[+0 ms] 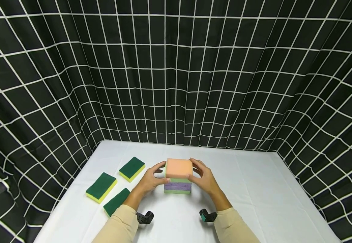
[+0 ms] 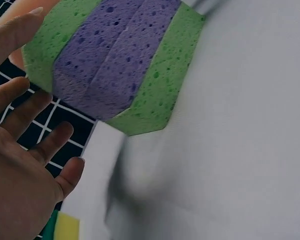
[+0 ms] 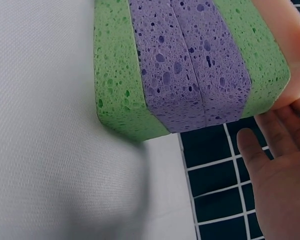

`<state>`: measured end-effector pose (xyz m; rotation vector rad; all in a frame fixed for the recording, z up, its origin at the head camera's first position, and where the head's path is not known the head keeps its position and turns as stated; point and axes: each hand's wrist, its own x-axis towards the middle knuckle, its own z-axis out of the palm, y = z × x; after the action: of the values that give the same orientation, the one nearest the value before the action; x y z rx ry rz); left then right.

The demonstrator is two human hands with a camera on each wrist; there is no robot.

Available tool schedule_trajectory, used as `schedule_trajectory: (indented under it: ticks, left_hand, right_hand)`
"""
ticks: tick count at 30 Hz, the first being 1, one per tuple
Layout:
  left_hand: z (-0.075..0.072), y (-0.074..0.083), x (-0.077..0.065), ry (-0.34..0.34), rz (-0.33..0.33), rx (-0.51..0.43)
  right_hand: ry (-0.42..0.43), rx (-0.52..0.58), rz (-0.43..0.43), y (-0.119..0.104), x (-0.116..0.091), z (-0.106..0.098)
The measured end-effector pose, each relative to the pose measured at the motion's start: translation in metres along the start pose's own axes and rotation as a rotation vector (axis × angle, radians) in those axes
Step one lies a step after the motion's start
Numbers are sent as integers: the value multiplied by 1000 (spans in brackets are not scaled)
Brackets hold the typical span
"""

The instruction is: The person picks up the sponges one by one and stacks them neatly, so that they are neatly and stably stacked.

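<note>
A stack of sponges stands in front of me: a lower green sponge [image 1: 177, 191], two purple sponges [image 3: 195, 60], an upper green sponge [image 3: 250, 55] and an orange sponge [image 1: 179, 168] on top. The orange one sits slightly to the right of the green layer under it. My left hand [image 1: 148, 179] holds the upper green sponge from the left, thumb at the near corner and fingers toward the far one. From the right, my right hand [image 1: 205, 177] grips the orange sponge between thumb and index finger; its other fingers extend beside the stack.
Left of the stack, three green-and-yellow scouring sponges lie on the white table [image 1: 255, 189]: one farther back [image 1: 132, 168], one at far left [image 1: 101, 187], one partly behind my left forearm [image 1: 115, 202]. Black curtains [image 1: 176, 84] with white grid lines surround the table.
</note>
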<state>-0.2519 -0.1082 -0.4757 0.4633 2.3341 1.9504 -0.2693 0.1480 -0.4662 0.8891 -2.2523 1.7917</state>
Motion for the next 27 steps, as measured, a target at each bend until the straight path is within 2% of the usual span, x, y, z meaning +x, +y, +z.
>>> schedule_trajectory:
  ticks: [3,6,10,15,19,27]
  left_hand:
    - [-5,10,-2,-5,15,23]
    - [-10,16,-4,13,40,61]
    - [-15,26,-8,61,68,101]
    - [-21,39,-14,137,120,83]
    - [-24,51,-17,187,177,72]
    - [-29,76,-26,270,330,78]
  right_hand:
    - [-2,-4,-7,-4,1,-1]
    - [11,-15,-18,7,1,-1]
    - [26,-10,-14,25,0,-1]
    - [23,8,-11,30,0,-1]
    - [15,-9,-16,25,1,-1]
    - [-29,-4,-6,-6,1,-3]
